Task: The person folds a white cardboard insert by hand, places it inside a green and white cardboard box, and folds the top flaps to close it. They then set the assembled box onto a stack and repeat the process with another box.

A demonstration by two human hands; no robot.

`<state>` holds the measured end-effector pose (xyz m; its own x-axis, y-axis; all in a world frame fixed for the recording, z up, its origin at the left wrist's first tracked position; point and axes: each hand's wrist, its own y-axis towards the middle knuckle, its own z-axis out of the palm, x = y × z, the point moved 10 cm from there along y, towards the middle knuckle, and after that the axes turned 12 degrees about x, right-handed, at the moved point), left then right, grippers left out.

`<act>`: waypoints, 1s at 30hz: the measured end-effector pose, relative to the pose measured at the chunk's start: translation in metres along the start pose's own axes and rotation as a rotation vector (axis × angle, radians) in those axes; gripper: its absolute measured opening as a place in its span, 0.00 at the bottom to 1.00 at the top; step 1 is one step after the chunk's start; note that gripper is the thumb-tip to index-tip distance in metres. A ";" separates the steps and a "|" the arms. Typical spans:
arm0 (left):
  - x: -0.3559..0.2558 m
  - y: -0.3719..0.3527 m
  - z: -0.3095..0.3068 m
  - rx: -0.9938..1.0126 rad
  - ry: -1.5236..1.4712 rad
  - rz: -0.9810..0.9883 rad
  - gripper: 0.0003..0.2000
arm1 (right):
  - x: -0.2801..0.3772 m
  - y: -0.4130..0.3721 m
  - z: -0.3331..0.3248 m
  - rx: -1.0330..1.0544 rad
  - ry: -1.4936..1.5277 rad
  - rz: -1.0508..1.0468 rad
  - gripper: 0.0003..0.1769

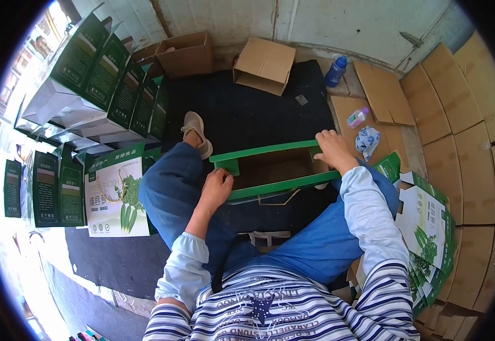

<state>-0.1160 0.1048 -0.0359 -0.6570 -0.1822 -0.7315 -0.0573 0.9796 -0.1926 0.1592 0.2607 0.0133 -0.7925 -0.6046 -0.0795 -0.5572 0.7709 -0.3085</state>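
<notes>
Between my knees stands a green-edged cardboard carton (276, 188), its brown inside showing through the open top. A cord handle (280, 200) hangs on its near side. At the left end, my left hand (218, 186) has its fingers closed on the carton's edge, beside a small green flap (230, 166). My right hand (334, 151) grips the right end, with the thumb on the inner side and the fingers over the far corner. The carton's underside is hidden.
Folded green-and-white printed cartons (119, 193) stand stacked at the left. More printed cartons (426, 227) lean at the right, before a wall of brown boxes (475, 170). Beyond the black mat (247, 113) are an open brown box (264, 62), a blue bottle (336, 72) and a small clear bottle (358, 117).
</notes>
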 end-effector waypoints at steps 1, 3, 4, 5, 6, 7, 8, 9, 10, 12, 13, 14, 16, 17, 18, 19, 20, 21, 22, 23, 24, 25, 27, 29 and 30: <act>-0.002 -0.005 -0.003 -0.047 -0.028 -0.010 0.13 | 0.005 0.005 0.006 0.054 -0.019 -0.026 0.28; -0.002 -0.013 -0.006 -0.132 -0.090 -0.036 0.11 | 0.013 0.014 0.018 0.165 -0.057 -0.076 0.28; 0.001 -0.016 -0.008 -0.172 -0.123 -0.052 0.11 | 0.014 0.017 0.024 0.218 -0.016 -0.081 0.31; 0.004 -0.020 -0.010 -0.212 -0.156 -0.068 0.11 | 0.016 0.017 0.025 0.212 0.018 -0.096 0.33; 0.009 -0.020 -0.009 -0.219 -0.178 -0.085 0.10 | 0.018 0.016 0.027 0.206 0.051 -0.110 0.35; 0.014 -0.021 -0.009 -0.224 -0.200 -0.102 0.10 | 0.019 0.015 0.028 0.200 0.084 -0.124 0.38; 0.019 -0.022 -0.008 -0.230 -0.222 -0.119 0.10 | 0.019 0.016 0.033 0.239 0.098 -0.121 0.41; 0.023 -0.024 -0.010 -0.225 -0.258 -0.153 0.10 | 0.019 0.017 0.036 0.277 0.112 -0.117 0.45; 0.026 -0.026 -0.012 -0.221 -0.294 -0.185 0.09 | 0.018 0.016 0.039 0.315 0.126 -0.112 0.48; 0.029 -0.030 -0.016 -0.255 -0.316 -0.174 0.08 | 0.018 0.012 0.043 0.346 0.186 -0.111 0.53; 0.033 -0.030 -0.015 -0.253 -0.308 -0.187 0.09 | 0.018 0.010 0.045 0.361 0.217 -0.113 0.56; 0.037 -0.031 -0.015 -0.252 -0.299 -0.201 0.09 | 0.015 0.011 0.050 0.404 0.272 -0.103 0.57; 0.038 -0.032 -0.015 -0.224 -0.283 -0.208 0.09 | 0.007 0.016 0.061 0.489 0.381 -0.086 0.59; 0.038 -0.031 -0.015 -0.196 -0.275 -0.202 0.09 | 0.004 0.018 0.064 0.492 0.399 -0.089 0.59; 0.037 -0.031 -0.014 -0.168 -0.268 -0.194 0.08 | 0.004 0.021 0.066 0.494 0.417 -0.092 0.58; 0.036 -0.031 -0.015 -0.172 -0.268 -0.181 0.08 | 0.002 0.022 0.067 0.496 0.434 -0.093 0.57; 0.036 -0.031 -0.016 -0.176 -0.268 -0.168 0.08 | 0.001 0.023 0.069 0.508 0.400 -0.109 0.57; 0.036 -0.031 -0.017 -0.179 -0.267 -0.155 0.08 | 0.006 0.020 0.061 0.521 0.366 -0.124 0.56; 0.037 -0.032 -0.018 -0.175 -0.266 -0.166 0.08 | 0.011 0.018 0.054 0.533 0.334 -0.139 0.55; 0.038 -0.032 -0.018 -0.172 -0.265 -0.177 0.08 | 0.014 0.017 0.048 0.520 0.311 -0.141 0.54; 0.039 -0.032 -0.018 -0.167 -0.263 -0.187 0.08 | 0.017 0.017 0.043 0.509 0.290 -0.144 0.53; 0.036 -0.032 -0.019 -0.184 -0.262 -0.159 0.08 | 0.020 0.017 0.040 0.497 0.268 -0.145 0.52; 0.031 -0.032 -0.022 -0.217 -0.259 -0.105 0.09 | 0.023 0.018 0.037 0.493 0.215 -0.144 0.51; 0.034 -0.028 -0.019 -0.183 -0.273 -0.075 0.11 | 0.025 0.019 0.035 0.489 0.177 -0.146 0.51; 0.037 -0.027 -0.016 -0.167 -0.280 -0.063 0.12 | 0.026 0.019 0.034 0.489 0.167 -0.148 0.50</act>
<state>-0.1510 0.0734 -0.0471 -0.4180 -0.2360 -0.8773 -0.2284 0.9619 -0.1500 0.1366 0.2531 -0.0266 -0.7648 -0.6293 0.1381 -0.5173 0.4722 -0.7137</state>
